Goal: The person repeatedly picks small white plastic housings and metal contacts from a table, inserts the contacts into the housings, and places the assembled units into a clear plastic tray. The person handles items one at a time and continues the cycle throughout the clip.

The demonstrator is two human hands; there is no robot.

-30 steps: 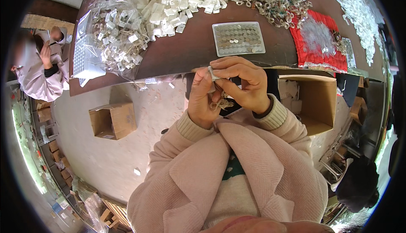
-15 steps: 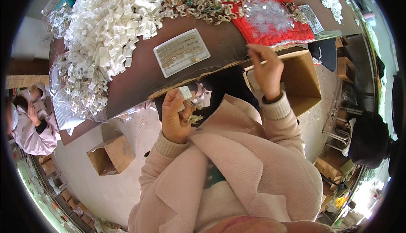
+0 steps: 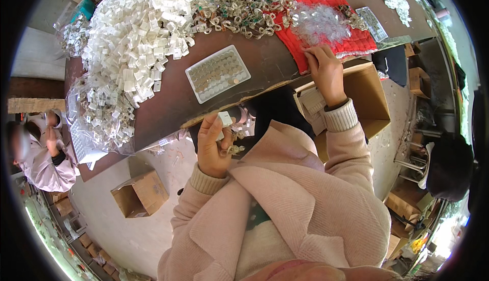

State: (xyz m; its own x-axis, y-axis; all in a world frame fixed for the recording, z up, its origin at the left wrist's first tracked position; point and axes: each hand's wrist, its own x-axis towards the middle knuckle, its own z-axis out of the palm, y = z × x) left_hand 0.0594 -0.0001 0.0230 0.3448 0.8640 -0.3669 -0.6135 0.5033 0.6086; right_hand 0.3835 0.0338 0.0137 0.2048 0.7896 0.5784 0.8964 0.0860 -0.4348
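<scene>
My left hand is closed round a small white plastic casing, held just off the table's front edge. Clear ring-shaped parts stick out from its lower fingers. Over at the red cloth, my right hand has its fingertips drawn together at the front edge; whatever they pinch is too small to tell. A heap of thin clear plastic pieces lies on that cloth, just beyond the fingertips. Between the hands, farther in on the table, lies a white tray with rows of small round discs.
A big pile of white casings covers the table's left. Clear ring-shaped parts are heaped at the back. An open cardboard box stands below my right hand, another box on the floor. A person sits at far left.
My right hand has moved slightly to the right and its fingertips have come down to the red cloth's edge. The left hand keeps its hold on the casing. The view has shifted a little.
</scene>
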